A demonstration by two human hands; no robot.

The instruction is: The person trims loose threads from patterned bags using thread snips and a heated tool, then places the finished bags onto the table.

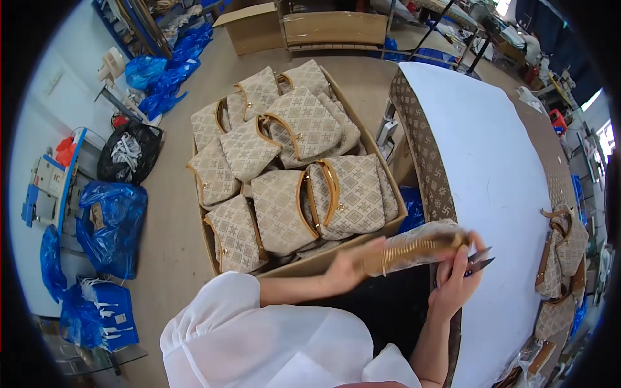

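Note:
In front of my body a long bundle of tan strap-like pieces (pixel 414 251), partly in clear plastic, spans between my hands. My left hand (pixel 349 266), smeared by motion, is closed around its left end. My right hand (pixel 456 278) is at the other end, its fingers pinching the bundle's tip. A pair of dark-bladed scissors (pixel 480 262) is also held in that hand, with the points facing right. Just beyond, a cardboard box (pixel 310 264) is filled with several beige patterned bags (pixel 279 210) that have tan trim.
At right stands a table with a white top (pixel 498 194) and brown patterned cloth (pixel 420 142) along its side. More patterned bags (pixel 572 246) lie at its far edge. Blue plastic bags (pixel 113 226) and a black bag (pixel 129 152) are on the left floor.

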